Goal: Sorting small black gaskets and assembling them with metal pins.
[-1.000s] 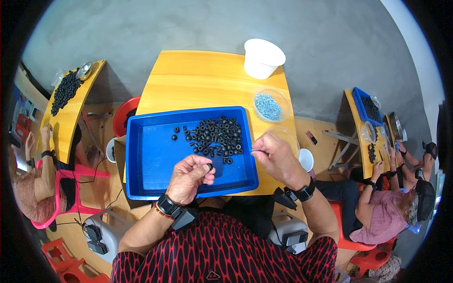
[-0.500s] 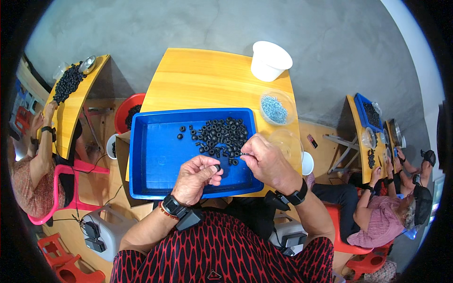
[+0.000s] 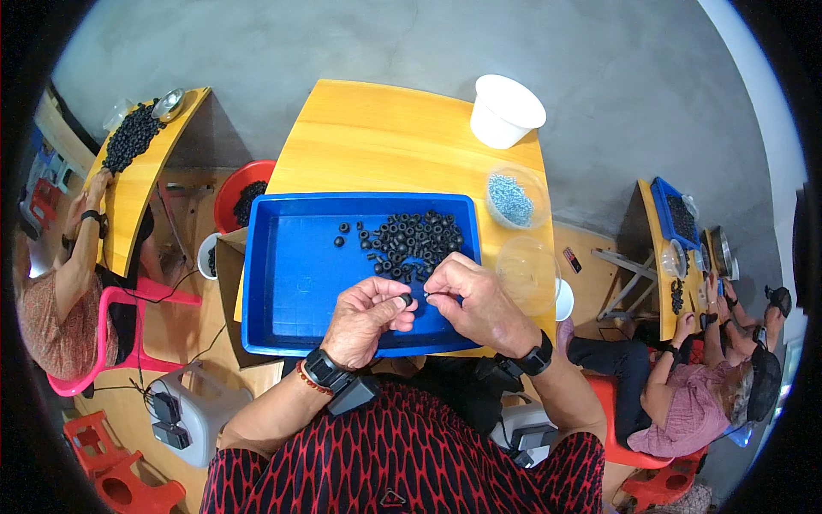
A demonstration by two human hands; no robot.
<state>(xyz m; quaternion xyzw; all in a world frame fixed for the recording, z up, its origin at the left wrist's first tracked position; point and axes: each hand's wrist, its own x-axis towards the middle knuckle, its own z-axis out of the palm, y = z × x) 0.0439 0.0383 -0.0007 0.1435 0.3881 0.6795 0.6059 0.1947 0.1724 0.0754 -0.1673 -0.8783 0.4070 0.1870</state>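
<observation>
Over the near part of the blue tray (image 3: 291, 338), my two hands are brought close together. My left hand (image 3: 366, 315) pinches a small round black piece (image 3: 406, 300) between thumb and fingertips. Facing it, the thumb and finger of my right hand (image 3: 481, 305) are pressed together on something tiny, mostly hidden by the fingertips. Beyond the hands lies a heap of round black pieces (image 3: 411, 236), several showing a hole. Two loose ones sit left of the heap.
Right of the tray stand a clear tub of small bluish-silver pieces (image 3: 510, 199), another clear tub (image 3: 524, 276) and a white bucket (image 3: 505, 111). A red basin (image 3: 233, 193) holds black pieces on the floor at left. People work at tables on both sides.
My right hand has moved left from the edge of the heap, its fingertips now near the black piece in my left hand. The left hand keeps its pinch; the whole view has shifted slightly.
</observation>
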